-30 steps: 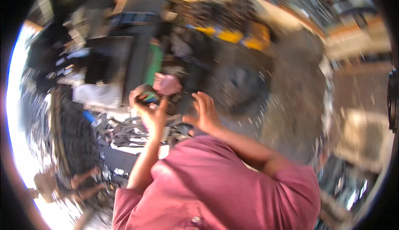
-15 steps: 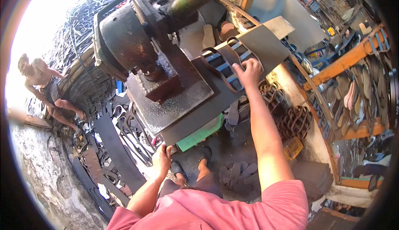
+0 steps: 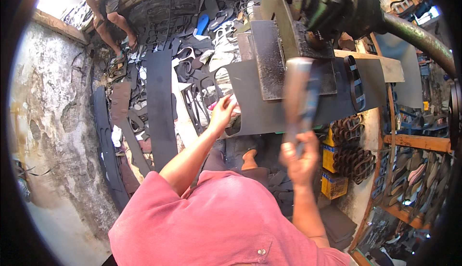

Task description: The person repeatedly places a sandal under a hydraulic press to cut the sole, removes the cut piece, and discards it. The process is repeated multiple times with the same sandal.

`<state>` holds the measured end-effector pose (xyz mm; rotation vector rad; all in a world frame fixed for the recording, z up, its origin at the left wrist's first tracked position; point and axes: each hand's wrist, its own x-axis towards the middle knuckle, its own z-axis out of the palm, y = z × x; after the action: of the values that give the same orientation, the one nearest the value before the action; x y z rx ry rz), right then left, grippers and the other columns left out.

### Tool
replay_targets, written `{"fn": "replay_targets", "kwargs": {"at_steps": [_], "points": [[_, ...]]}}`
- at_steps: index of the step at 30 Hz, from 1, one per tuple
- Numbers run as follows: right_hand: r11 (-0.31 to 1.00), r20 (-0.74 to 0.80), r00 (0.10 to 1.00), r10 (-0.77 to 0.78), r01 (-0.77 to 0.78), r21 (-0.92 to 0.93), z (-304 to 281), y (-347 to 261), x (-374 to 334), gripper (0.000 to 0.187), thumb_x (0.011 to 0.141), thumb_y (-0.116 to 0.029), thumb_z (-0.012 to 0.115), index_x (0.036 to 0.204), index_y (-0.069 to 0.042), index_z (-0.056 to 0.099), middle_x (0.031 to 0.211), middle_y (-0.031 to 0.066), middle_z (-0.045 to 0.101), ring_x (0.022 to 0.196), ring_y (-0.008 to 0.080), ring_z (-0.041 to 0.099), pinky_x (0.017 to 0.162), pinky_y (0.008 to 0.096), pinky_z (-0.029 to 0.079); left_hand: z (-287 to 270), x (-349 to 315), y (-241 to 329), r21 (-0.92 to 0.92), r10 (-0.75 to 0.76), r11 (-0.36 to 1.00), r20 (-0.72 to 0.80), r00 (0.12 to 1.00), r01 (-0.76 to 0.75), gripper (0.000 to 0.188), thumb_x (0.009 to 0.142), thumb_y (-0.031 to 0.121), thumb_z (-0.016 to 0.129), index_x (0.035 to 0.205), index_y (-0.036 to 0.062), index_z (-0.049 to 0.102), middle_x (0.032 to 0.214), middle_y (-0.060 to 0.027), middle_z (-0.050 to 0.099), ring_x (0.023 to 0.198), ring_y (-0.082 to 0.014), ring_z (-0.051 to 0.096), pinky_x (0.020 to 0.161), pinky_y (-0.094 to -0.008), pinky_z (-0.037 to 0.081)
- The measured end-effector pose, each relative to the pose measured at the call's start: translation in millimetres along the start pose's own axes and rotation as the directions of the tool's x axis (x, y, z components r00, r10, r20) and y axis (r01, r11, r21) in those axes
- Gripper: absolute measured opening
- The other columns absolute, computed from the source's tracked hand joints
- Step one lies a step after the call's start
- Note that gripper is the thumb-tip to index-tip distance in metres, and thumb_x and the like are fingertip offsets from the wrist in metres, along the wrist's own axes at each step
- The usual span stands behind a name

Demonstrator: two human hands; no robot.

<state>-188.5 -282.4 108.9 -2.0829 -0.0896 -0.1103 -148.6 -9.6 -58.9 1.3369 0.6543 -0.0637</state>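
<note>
- Head view: the right hand (image 3: 301, 158) was clamped on the lower end of a sole-shaped cutting die (image 3: 299, 93), fingers and thumb wrapped about it.
- That cutting die, with blue in its frame, stood roughly upright in the view, blurred, its upper part overlapping the press block (image 3: 269, 64).
- The left hand (image 3: 224, 113) was near the left edge of a wide black sheet (image 3: 260, 117), its fingers bent; whether they gripped or touched anything, I could not tell.
- A small pink thing (image 3: 211, 106) showed just beside the left hand.
- The black sheet lay flat, passing under the press block and reaching out to the right.
- A second die (image 3: 355, 83), dark with blue crossbars, rested on the sheet, right of the press block.
- From the machine's top a thick green pipe (image 3: 423, 44) ran to the right.
- Below the sheet's right part, dark looped pieces (image 3: 358, 165) hung beside yellow crates (image 3: 335, 187).
- Left of the sheet lay cut scraps, a blue sole (image 3: 202, 24) and a long dark strip (image 3: 161, 102).
- Farther off, at upper left, another person (image 3: 108, 11) sat near a stained wall (image 3: 62, 121).
</note>
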Motion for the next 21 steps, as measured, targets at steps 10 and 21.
{"fn": "replay_targets", "kwargs": {"at_steps": [10, 21], "points": [[0.816, -0.001, 0.961, -0.275, 0.233, -0.529, 184.5, 52.7, 22.5, 0.036, 0.085, -0.028, 0.083, 0.106, -0.005, 0.066, 0.138, 0.0308, 0.057, 0.123, 0.0453, 0.057, 0.101, 0.0498, 0.051, -5.5, 43.9, 3.7, -0.419, -0.096, 0.891, 0.203, 0.975, 0.175, 0.034, 0.103, 0.012, 0.064, 0.130, -0.0070, 0.064, 0.118, -0.0157, 0.073, 0.100, -0.0259, 0.074, 0.091, -0.0382, 0.063], [0.843, 0.024, 0.986, -0.164, 0.153, -0.515, 187.3, 54.2, 15.6, 0.067, 0.080, -0.033, 0.088, 0.131, -0.004, 0.056, 0.144, 0.0287, 0.051, 0.131, 0.0437, 0.052, 0.109, 0.0507, 0.047, 4.7, 30.5, 3.8, -0.423, -0.053, 0.902, 0.081, 0.995, 0.083, 0.050, 0.102, 0.018, 0.067, 0.147, 0.0009, 0.055, 0.125, -0.0119, 0.071, 0.101, -0.0225, 0.073, 0.084, -0.0333, 0.061]]}}
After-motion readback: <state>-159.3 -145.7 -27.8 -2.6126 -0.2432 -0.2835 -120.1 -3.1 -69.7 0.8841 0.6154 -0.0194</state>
